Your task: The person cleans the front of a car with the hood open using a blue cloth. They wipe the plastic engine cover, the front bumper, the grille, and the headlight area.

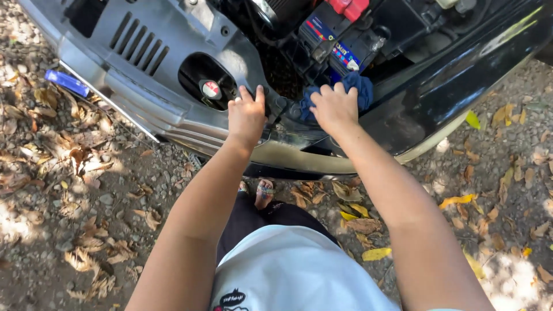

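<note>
right hand (334,106) grips a blue rag (354,86) (mostly hidden); left hand (246,114) rests spread, holding nothing, on the car's front panel (167,86).

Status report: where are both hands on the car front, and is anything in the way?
Left hand flat on grey front panel, empty. Right hand pressing crumpled dark blue cloth beside black car battery. Nothing between the hands.
</note>
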